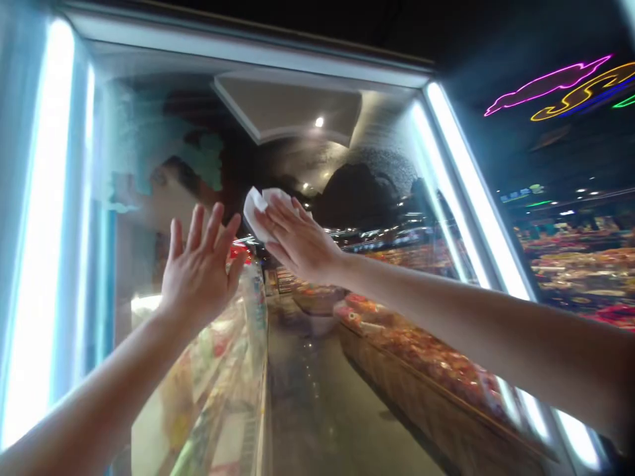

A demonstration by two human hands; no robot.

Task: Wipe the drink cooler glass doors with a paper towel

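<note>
My right hand (302, 244) reaches in from the right, pressing a folded white paper tissue (255, 215) against a glass door (302, 363). The tissue shows around the fingertips, and part of it is hidden under the palm. To the left, my left hand (201, 264) is raised with its fingers spread and holds nothing. Its palm faces the glass; whether it touches the pane I cannot tell. The glass is glossy and carries reflections, with a hazy, streaked patch (381, 172) toward the upper right.
Bright light tubes (40, 218) run down the left side of the door frame, with more light tubes (479, 192) on the right. Reflected in the pane are an aisle and goods displays. Beyond the frame, blurred goods (585, 271) and coloured neon outlines (550, 86) show at right.
</note>
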